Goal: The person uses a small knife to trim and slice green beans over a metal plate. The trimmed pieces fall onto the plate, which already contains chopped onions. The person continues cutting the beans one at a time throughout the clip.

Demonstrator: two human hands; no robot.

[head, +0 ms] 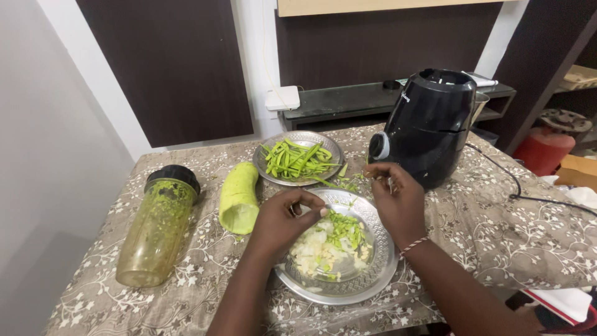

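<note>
Steel plate nearest; left hand fingers pinched green strip above it; right hand farther right, fingers curled, pinching small bit.

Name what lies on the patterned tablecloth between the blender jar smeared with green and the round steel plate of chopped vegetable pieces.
In the head view, a pale green gourd with a cut end lies between the blender jar and the steel plate.

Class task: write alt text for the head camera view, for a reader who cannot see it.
Two hands, left and right, work over a steel plate of chopped vegetable pieces on a patterned tablecloth. Behind it sit a plate of green peels, a cut gourd, a blender jar and a black blender base.
</note>
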